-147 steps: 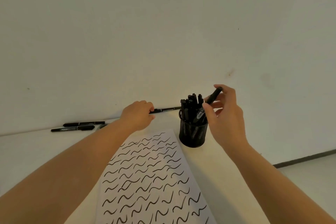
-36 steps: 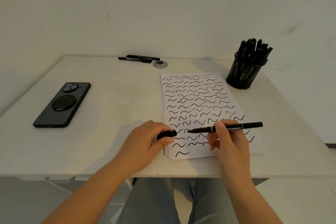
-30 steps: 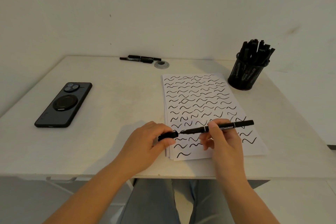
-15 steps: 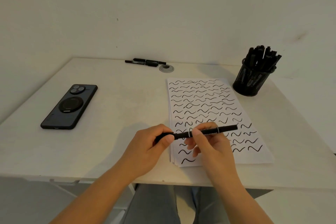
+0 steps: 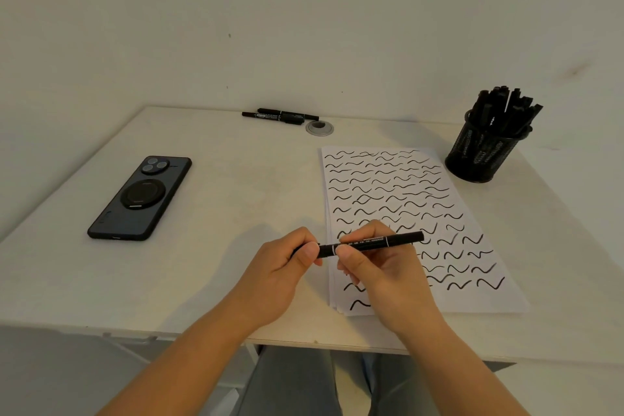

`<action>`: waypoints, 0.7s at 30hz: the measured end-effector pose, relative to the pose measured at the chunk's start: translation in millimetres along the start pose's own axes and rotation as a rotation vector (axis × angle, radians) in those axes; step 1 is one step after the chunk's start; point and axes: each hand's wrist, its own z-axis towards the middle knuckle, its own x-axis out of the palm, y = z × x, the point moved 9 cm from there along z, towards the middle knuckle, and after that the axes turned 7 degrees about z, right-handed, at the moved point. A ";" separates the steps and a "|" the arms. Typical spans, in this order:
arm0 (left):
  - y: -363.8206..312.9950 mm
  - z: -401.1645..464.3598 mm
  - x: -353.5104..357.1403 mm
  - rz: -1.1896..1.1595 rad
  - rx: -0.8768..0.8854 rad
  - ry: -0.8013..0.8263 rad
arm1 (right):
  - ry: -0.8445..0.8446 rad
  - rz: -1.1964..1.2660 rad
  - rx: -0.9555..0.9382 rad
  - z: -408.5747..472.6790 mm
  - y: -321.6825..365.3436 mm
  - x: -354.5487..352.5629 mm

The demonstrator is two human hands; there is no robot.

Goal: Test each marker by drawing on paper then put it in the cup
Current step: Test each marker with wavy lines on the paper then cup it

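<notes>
While you hold the marker level above the near edge of the paper, your left hand pinches its capped end and your right hand grips the barrel. The cup, full of markers, stands on the table by the paper's far right corner. Two more markers lie at the table's back edge; a phone lies far left.

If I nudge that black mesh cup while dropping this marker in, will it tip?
Possibly. The cup is crammed with markers that stick well above its rim and lean right, so it is likely top-heavy. Its round base looks fairly wide, so a light nudge would probably only slide it.
</notes>
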 end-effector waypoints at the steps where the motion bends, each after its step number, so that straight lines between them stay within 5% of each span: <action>1: 1.2 0.0 0.0 -0.007 -0.003 0.006 | 0.010 -0.015 -0.014 0.3 1.2 1.1; 12: 2.5 -0.8 -6.2 -0.127 -0.030 -0.026 | 0.078 -0.069 -0.030 3.3 5.6 11.4; 17: 5.1 -1.1 -13.8 -0.089 -0.064 -0.122 | -0.049 -0.008 0.086 3.8 0.2 -19.2; 21: -4.3 18.1 -26.4 0.100 -0.036 -0.104 | -0.029 -0.323 0.039 16.5 14.1 -40.2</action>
